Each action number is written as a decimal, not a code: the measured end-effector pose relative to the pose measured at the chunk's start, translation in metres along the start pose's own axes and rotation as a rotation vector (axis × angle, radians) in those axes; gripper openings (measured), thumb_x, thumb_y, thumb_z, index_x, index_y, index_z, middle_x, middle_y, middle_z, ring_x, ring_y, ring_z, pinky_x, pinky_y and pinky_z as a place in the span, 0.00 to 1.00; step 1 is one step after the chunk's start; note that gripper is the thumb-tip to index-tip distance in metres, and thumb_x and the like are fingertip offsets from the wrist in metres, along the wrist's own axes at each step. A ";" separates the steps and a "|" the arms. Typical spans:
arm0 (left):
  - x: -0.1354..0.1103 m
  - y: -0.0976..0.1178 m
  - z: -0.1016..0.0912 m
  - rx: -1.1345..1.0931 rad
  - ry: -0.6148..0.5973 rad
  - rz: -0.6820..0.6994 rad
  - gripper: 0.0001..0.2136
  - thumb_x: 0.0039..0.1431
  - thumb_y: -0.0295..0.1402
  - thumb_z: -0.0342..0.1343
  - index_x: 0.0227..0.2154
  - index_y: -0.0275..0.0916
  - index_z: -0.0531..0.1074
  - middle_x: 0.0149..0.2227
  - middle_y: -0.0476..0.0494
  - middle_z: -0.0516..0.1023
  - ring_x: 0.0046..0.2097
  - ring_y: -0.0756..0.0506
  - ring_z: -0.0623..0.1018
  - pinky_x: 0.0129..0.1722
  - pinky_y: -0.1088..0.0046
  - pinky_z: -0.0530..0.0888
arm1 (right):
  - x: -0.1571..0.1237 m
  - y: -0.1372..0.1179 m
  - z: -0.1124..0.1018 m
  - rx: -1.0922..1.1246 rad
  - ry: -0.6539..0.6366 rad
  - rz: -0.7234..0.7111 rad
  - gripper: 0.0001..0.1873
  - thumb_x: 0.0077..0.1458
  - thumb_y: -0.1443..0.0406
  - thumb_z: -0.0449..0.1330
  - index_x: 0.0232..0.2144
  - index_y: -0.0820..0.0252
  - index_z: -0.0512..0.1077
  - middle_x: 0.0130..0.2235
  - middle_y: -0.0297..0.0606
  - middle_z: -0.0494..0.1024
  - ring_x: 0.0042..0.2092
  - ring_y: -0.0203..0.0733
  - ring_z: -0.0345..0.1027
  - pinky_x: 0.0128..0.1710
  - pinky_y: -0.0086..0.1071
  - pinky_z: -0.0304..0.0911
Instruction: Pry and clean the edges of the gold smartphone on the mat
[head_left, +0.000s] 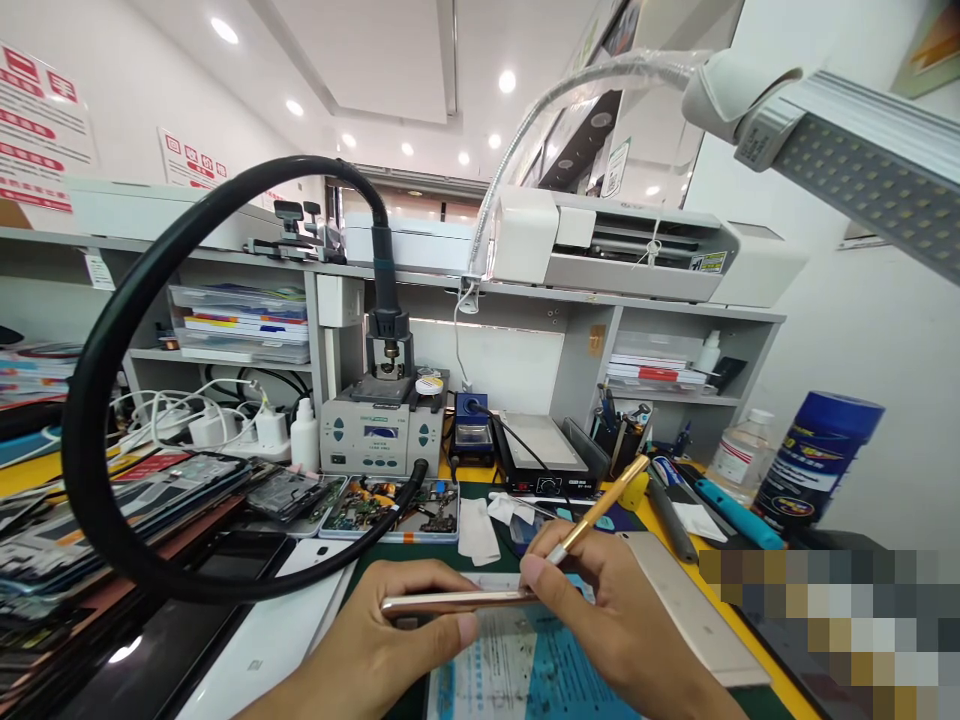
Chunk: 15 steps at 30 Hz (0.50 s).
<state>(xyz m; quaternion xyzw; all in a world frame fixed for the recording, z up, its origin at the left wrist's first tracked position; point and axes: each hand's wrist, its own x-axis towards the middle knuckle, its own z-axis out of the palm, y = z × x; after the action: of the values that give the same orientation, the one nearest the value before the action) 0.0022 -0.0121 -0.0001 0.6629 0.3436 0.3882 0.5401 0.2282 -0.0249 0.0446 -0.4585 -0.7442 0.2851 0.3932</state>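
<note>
My left hand (390,625) grips a thin gold phone (450,601) held edge-on, thumb along its side. My right hand (607,610) pinches a gold-handled tool (600,512) with a silver tip, and the tip rests at the phone's right end. Both hands hover over a blue and white sheet (517,675) on the green mat. A gold back cover (686,600) lies just right of my right hand.
A hot-air station (382,425) with a thick black hose (97,400) looping left stands behind. Opened phones (390,505) and stacked screens (112,520) crowd the left. A heating plate (544,455), tool holder (622,425), blue can (817,455), clear bottle (739,450) and lamp (862,170) sit right.
</note>
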 end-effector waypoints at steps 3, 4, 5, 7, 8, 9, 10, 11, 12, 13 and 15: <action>-0.001 0.000 0.000 -0.003 -0.003 -0.002 0.21 0.57 0.50 0.63 0.44 0.38 0.83 0.37 0.42 0.82 0.37 0.44 0.73 0.35 0.71 0.65 | 0.000 0.002 0.001 0.004 0.002 -0.011 0.19 0.65 0.53 0.55 0.28 0.59 0.72 0.28 0.34 0.71 0.32 0.42 0.65 0.32 0.33 0.59; -0.001 0.000 0.000 0.000 -0.006 -0.002 0.21 0.57 0.50 0.63 0.43 0.38 0.83 0.37 0.42 0.82 0.37 0.44 0.74 0.35 0.72 0.65 | 0.000 0.002 0.001 0.007 0.006 -0.007 0.19 0.65 0.53 0.55 0.28 0.59 0.72 0.28 0.34 0.71 0.32 0.42 0.65 0.32 0.33 0.59; -0.001 0.000 0.000 0.004 -0.010 -0.002 0.20 0.57 0.50 0.63 0.43 0.38 0.83 0.37 0.42 0.82 0.38 0.44 0.74 0.36 0.72 0.65 | 0.000 0.003 0.001 0.011 0.004 -0.012 0.19 0.65 0.54 0.55 0.28 0.59 0.72 0.28 0.34 0.71 0.32 0.42 0.65 0.32 0.33 0.59; -0.001 0.000 0.000 0.009 -0.014 -0.004 0.20 0.58 0.49 0.63 0.43 0.38 0.83 0.37 0.42 0.82 0.38 0.43 0.74 0.36 0.72 0.66 | 0.000 0.004 0.001 0.021 0.003 -0.019 0.18 0.65 0.54 0.55 0.28 0.59 0.72 0.28 0.34 0.71 0.32 0.42 0.65 0.32 0.33 0.59; -0.001 0.000 0.000 0.010 -0.014 -0.004 0.20 0.58 0.49 0.63 0.43 0.38 0.83 0.37 0.42 0.82 0.38 0.43 0.75 0.36 0.72 0.66 | 0.000 0.004 0.001 0.026 0.000 -0.023 0.18 0.65 0.54 0.55 0.28 0.59 0.72 0.29 0.34 0.71 0.32 0.42 0.65 0.33 0.33 0.59; -0.001 0.000 0.000 0.009 -0.014 -0.004 0.20 0.58 0.49 0.63 0.43 0.38 0.82 0.37 0.42 0.82 0.38 0.43 0.75 0.36 0.72 0.66 | 0.000 0.004 0.000 0.030 -0.002 -0.026 0.19 0.66 0.54 0.55 0.28 0.59 0.72 0.29 0.34 0.71 0.33 0.42 0.65 0.33 0.33 0.59; -0.001 0.000 0.000 0.009 -0.013 -0.004 0.20 0.58 0.49 0.63 0.43 0.38 0.82 0.37 0.42 0.82 0.38 0.43 0.75 0.36 0.72 0.67 | 0.000 0.005 0.000 0.035 -0.003 -0.027 0.19 0.66 0.54 0.55 0.28 0.59 0.71 0.29 0.34 0.71 0.33 0.42 0.65 0.33 0.33 0.59; -0.001 0.000 0.000 0.009 -0.014 -0.005 0.20 0.58 0.49 0.63 0.43 0.38 0.82 0.37 0.42 0.82 0.38 0.43 0.75 0.36 0.72 0.67 | 0.000 0.005 0.000 0.039 -0.004 -0.028 0.19 0.66 0.53 0.55 0.28 0.59 0.71 0.29 0.34 0.70 0.32 0.42 0.65 0.33 0.33 0.58; 0.000 0.000 0.000 0.011 -0.015 -0.007 0.20 0.58 0.49 0.63 0.43 0.38 0.82 0.37 0.42 0.82 0.38 0.43 0.75 0.36 0.72 0.66 | 0.000 0.005 0.000 0.043 -0.003 -0.027 0.19 0.66 0.53 0.55 0.28 0.59 0.71 0.29 0.34 0.70 0.32 0.42 0.64 0.32 0.34 0.58; 0.000 0.000 0.000 0.012 -0.016 -0.009 0.20 0.58 0.49 0.63 0.43 0.38 0.82 0.37 0.43 0.82 0.38 0.44 0.74 0.36 0.72 0.66 | 0.000 0.005 0.000 0.047 -0.003 -0.026 0.19 0.66 0.53 0.55 0.28 0.59 0.71 0.28 0.34 0.70 0.32 0.42 0.64 0.32 0.34 0.58; 0.000 0.000 0.000 0.011 -0.017 -0.013 0.20 0.58 0.49 0.63 0.43 0.38 0.82 0.37 0.43 0.82 0.37 0.44 0.74 0.36 0.72 0.66 | -0.001 0.004 0.000 0.059 -0.002 -0.023 0.19 0.66 0.53 0.55 0.28 0.59 0.71 0.28 0.34 0.70 0.32 0.42 0.64 0.32 0.34 0.58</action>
<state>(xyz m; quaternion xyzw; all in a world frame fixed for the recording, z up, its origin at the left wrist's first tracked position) 0.0021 -0.0118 0.0003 0.6669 0.3457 0.3772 0.5417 0.2306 -0.0236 0.0411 -0.4380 -0.7411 0.3029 0.4088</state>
